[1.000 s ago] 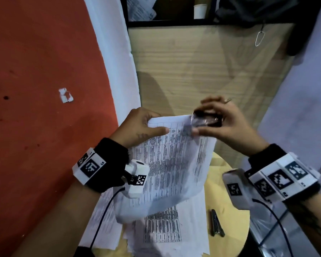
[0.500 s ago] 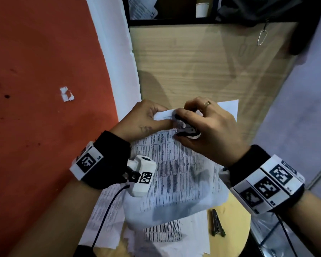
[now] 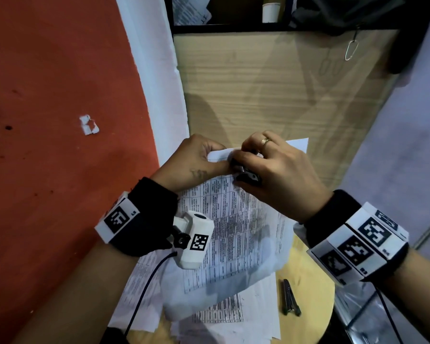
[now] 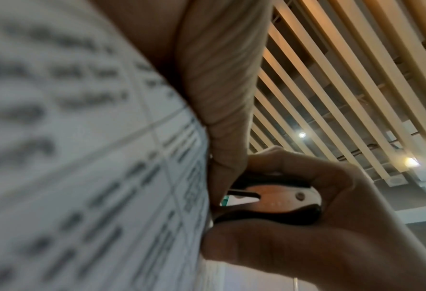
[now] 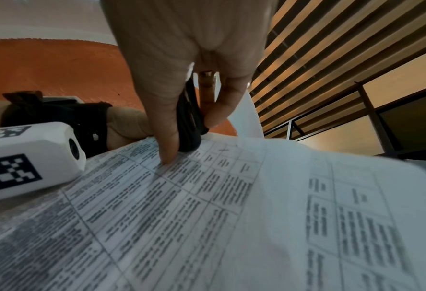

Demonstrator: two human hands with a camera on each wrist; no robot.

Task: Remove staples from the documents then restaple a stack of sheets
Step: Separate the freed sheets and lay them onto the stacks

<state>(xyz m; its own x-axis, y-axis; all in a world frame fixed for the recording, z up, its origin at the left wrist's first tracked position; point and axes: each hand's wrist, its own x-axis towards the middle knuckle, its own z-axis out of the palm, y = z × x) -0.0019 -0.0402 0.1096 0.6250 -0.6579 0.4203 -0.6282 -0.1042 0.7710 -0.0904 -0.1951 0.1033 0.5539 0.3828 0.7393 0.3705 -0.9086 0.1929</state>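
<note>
A printed document (image 3: 233, 232) with tables of text is held up above a round table. My left hand (image 3: 216, 157) pinches its top left corner, thumb on the front face. My right hand (image 3: 243, 165) grips a black staple remover (image 3: 247, 176) and holds it against the top edge, right beside the left thumb. In the left wrist view the staple remover (image 4: 276, 198) shows its metal claws at the paper's edge (image 4: 197, 177). In the right wrist view the right thumb and fingers wrap the staple remover (image 5: 189, 122) above the document (image 5: 207, 216). The staple itself is hidden.
Several loose printed sheets (image 3: 221, 326) lie on the yellow round table (image 3: 313, 306) under the held document. A small dark stapler (image 3: 289, 297) lies on the table to the right. A wooden panel (image 3: 271, 95) stands behind, a red wall (image 3: 60, 120) on the left.
My right hand has carried the staple remover from the sheet's upper right to the top left corner, next to the left thumb. The document's right corner now shows behind that hand.
</note>
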